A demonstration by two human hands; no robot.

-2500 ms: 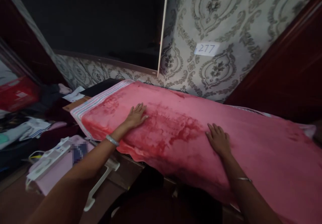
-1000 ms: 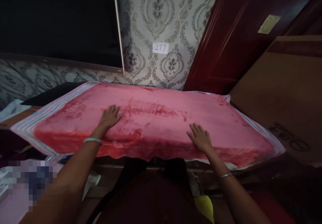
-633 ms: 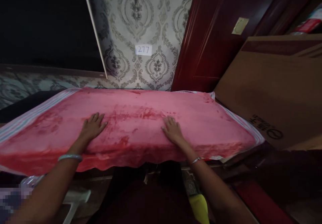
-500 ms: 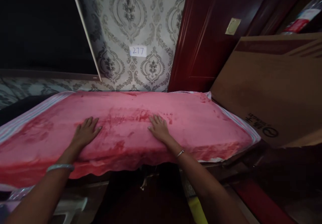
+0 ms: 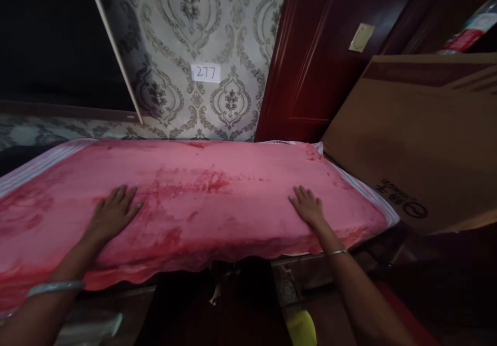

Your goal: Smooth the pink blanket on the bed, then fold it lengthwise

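A pink fleece blanket [image 5: 217, 201] with a striped border lies spread over a table, its front edge hanging down. My left hand [image 5: 112, 214] rests flat on it at the left, fingers stretched out, a bangle on the wrist. Toward the blanket's right end, my right hand [image 5: 308, 206] presses flat as well, fingers apart, holding nothing.
A large brown cardboard box [image 5: 419, 139] leans at the right, touching the blanket's corner. Behind stand patterned wallpaper with a label reading 277 [image 5: 205, 72], a dark red door [image 5: 330, 56] and a dark screen [image 5: 50, 40]. A yellow object [image 5: 301, 328] lies below the table.
My right hand has slid rightward across the blanket toward its right end. The left hand has stayed flat on the left part. The view has shifted slightly right.
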